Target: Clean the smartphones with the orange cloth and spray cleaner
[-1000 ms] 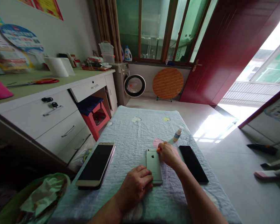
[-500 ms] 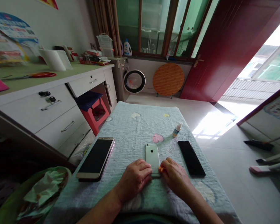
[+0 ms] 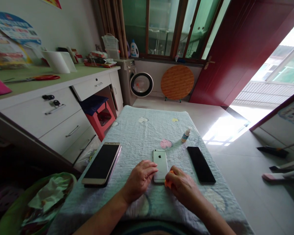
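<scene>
A silver iPhone (image 3: 159, 164) lies logo-up at the lower centre of the frame. The left hand (image 3: 140, 178), unclenched, lays its fingertips on the phone's left edge; the right hand (image 3: 182, 182) pinches an orange cloth (image 3: 168, 183) against its lower right corner.

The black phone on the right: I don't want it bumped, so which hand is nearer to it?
Right. The right hand, holding an orange cloth, is just left of the black phone, not touching it; the left hand is farther left, across the silver phone.
</scene>
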The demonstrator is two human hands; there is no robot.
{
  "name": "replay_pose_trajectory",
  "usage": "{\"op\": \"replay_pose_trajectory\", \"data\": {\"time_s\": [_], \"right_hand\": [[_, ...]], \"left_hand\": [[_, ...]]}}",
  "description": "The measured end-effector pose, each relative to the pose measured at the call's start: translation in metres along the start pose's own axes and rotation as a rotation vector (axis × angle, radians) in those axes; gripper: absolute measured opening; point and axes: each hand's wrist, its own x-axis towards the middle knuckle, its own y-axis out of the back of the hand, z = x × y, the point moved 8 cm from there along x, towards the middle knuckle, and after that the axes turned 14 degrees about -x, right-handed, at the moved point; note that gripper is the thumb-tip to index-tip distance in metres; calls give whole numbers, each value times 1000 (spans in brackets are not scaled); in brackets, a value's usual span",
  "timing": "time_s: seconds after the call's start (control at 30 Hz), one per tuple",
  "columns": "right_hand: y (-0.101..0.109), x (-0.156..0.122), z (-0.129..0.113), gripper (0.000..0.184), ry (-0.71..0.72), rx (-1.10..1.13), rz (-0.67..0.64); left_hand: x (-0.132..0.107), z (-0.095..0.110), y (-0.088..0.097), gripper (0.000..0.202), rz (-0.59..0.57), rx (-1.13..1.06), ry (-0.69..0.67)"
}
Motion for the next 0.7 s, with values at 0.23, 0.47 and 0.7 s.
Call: {"op": "replay_pose_trajectory", "data": {"time_s": [0.23, 0.47, 0.7], "right_hand": [[-8, 9, -19, 15, 59, -101, 16], [-17, 21, -48, 15, 150, -88, 142], [-16, 14, -35, 14, 116, -188, 128]], "left_hand": [[0, -12, -4, 32, -45, 20, 69], [2, -18, -4, 23, -68, -46, 125], [-2, -16, -4, 31, -85, -26, 95]]}}
